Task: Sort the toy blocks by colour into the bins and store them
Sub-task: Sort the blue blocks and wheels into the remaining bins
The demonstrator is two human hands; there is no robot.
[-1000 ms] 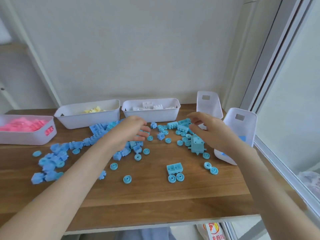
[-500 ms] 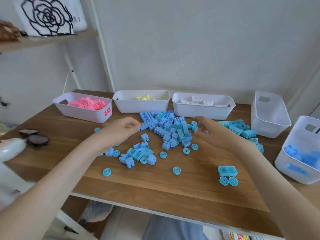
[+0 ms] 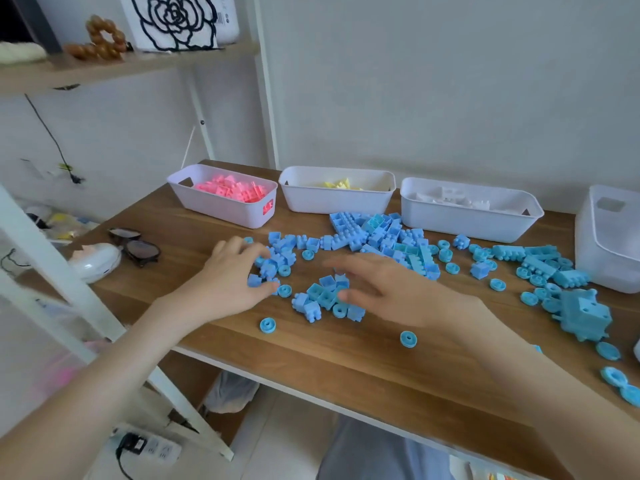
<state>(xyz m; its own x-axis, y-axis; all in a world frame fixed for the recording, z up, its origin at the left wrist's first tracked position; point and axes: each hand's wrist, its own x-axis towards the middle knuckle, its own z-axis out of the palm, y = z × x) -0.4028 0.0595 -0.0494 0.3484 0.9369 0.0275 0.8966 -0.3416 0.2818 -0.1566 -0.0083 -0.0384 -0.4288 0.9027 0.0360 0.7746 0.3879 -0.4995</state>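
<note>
- Desk [image 3: 346, 362]: wooden, with a spread of loose blue blocks [image 3: 374, 237] across its middle and right, in front of the bins.
- Left hand [image 3: 232, 275]: at the left end of the spread, fingers and thumb bent round a few of the blue blocks that lie on the desk.
- Right hand [image 3: 391, 289]: blurred, fingers spread and released, over a small cluster of blue blocks just right of the left hand; it grasps nothing.
- Pink bin [image 3: 225, 211]: far left, holding pink blocks [image 3: 228, 188].
- Yellow bin [image 3: 332, 202]: just right of the pink bin, holding yellow blocks [image 3: 341, 184].
- White bin [image 3: 467, 221]: right of the yellow bin, holding white blocks [image 3: 450, 199].
- Fourth bin [image 3: 606, 261]: at the right edge, contents not visible.
- Blue wheels [image 3: 268, 325]: single discs scattered on the near part of the desk.
- Built blue piece [image 3: 585, 315]: near right, among wheels.
- Sunglasses [image 3: 138, 245]: far left on the desk, apart from the blocks.
</note>
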